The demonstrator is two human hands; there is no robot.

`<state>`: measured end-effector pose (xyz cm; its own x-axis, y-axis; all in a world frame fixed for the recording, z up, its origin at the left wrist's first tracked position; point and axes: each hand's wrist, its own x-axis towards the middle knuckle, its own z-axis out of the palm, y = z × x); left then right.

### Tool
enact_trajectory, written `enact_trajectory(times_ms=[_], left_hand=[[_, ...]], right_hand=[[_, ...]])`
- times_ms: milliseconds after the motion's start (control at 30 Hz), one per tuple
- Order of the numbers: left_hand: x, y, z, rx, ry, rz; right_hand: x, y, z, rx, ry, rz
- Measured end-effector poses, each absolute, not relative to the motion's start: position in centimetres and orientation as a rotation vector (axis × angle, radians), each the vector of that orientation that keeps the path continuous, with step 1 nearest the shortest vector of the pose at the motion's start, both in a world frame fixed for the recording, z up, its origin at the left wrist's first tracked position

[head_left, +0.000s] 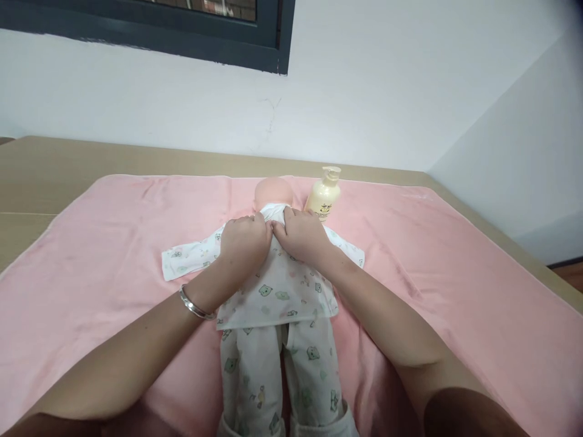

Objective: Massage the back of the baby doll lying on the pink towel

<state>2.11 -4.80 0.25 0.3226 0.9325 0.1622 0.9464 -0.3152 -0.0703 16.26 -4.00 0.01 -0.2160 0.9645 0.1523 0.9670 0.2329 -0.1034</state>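
Observation:
A baby doll [273, 191] lies on its back, its bald head pointing away from me. It is dressed in a white printed shirt [282, 294] and matching printed trousers [314, 370]. The shirt's sleeves stretch out to both sides. My left hand [246, 241], with a silver bracelet at the wrist, is closed on the shirt near the neckline. My right hand [301, 233] grips the same neckline from the other side, and the two thumbs nearly meet. Bunched white cloth covers the lower part of the doll's head, hiding the face.
A pale yellow pump bottle [324, 194] stands just beyond my right hand, beside the doll's head. Under everything spreads a pink blanket [150, 212] on a wooden surface [59, 159]. Behind is a white wall [364, 103] with a dark-framed window [182, 36].

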Motion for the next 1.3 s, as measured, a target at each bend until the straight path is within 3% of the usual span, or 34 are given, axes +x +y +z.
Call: enact_trajectory(times_ms=[300,533,833,1067,1300], left_hand=[[0.3,-1.9,0.0,-2.715,-2.099,-0.441],[1.9,-4.9,-0.3,-2.498,-1.890,-0.383],[1.2,-2.8,-0.4,-2.721,-1.983,-0.523],[2.5,-5.6,-0.4,-2.497,-1.748,-0.369],[1.3,-2.7,-0.9,-2.641,-2.063,-0.616]], right_hand=[[15.1,-7.1,0.9,-1.799,-2.373,-0.273],[16.5,-4.2,0.5,-1.851,-2.263,0.146],[15.4,-5.8,0.0,-1.852,-2.320,-0.080],[16.4,-3.7,0.7,-1.863,-2.251,0.229],[15.4,-5.4,0.1,-1.884,-2.292,-0.067]])
